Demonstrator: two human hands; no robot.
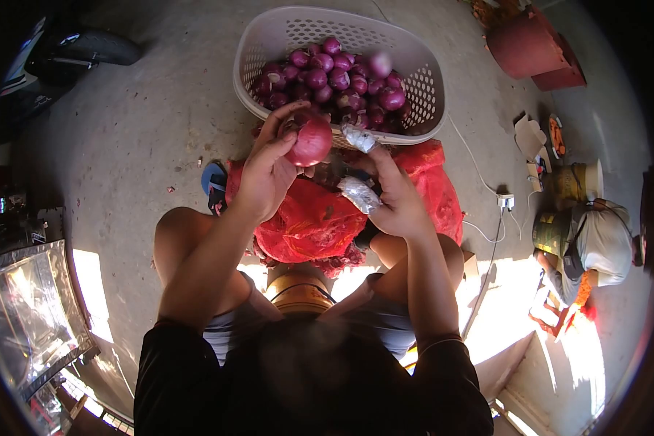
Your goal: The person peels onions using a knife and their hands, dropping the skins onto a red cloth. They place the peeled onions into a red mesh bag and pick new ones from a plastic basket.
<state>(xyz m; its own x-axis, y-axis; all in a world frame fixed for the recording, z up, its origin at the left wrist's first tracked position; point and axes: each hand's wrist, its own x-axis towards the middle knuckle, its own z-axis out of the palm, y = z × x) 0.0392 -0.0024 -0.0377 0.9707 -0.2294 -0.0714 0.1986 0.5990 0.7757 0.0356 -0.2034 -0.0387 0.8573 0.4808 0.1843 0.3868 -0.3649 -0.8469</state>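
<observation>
A large red onion [309, 138] is gripped in the fingers of my left hand [269, 171], raised just in front of the basket. My right hand [398, 192] is beside it, thumb and forefinger spread apart, with nothing visible between them. Silvery wrapping [360, 195] covers the thumb, and a similar wrap [359, 138] covers the forefinger. Beyond my hands stands a pale perforated basket [251, 58] heaped with shiny purple onions [320, 78]. One blurred onion [379, 65] shows over the heap's right part. Below my hands lies a red mesh sack [312, 225].
A yellow bucket [298, 292] is between my legs. To the right, a cable runs to a power strip [506, 201], and another person [596, 243] bends over. A red container [527, 43] stands far right, a motorcycle wheel [98, 47] far left.
</observation>
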